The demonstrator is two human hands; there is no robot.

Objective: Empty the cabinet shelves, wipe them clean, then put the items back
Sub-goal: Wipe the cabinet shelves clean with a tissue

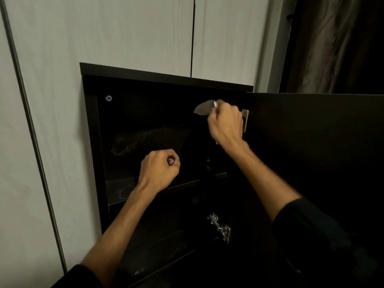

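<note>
A pale wall [124, 34] of tall panels fills the view ahead of me, with a dark curtain [332, 42] hanging at the far right. Against the wall stands the black cabinet [166, 76], and its door [311, 142] is swung wide open to my right. Inside it is very dark; I can make out the upper shelf [120, 189] running across at about the height of my left wrist, and a second compartment below it. I cannot tell whether anything sits in either.

My right arm reaches up into the top compartment, its dark sleeve [324, 235] pushed back above the forearm. My right hand [225, 123] is closed around a light grey cloth [202, 109], which pokes out to the left of my knuckles, high against the back of the cabinet near the door's edge. My left hand [159, 167] is curled into a loose fist with nothing showing in it, in front of the upper shelf's front edge.

A metal hinge [245, 119] shows just right of my right hand, another hinge [221, 227] lower down, and a single screw [108, 98] sits in the top left corner.
</note>
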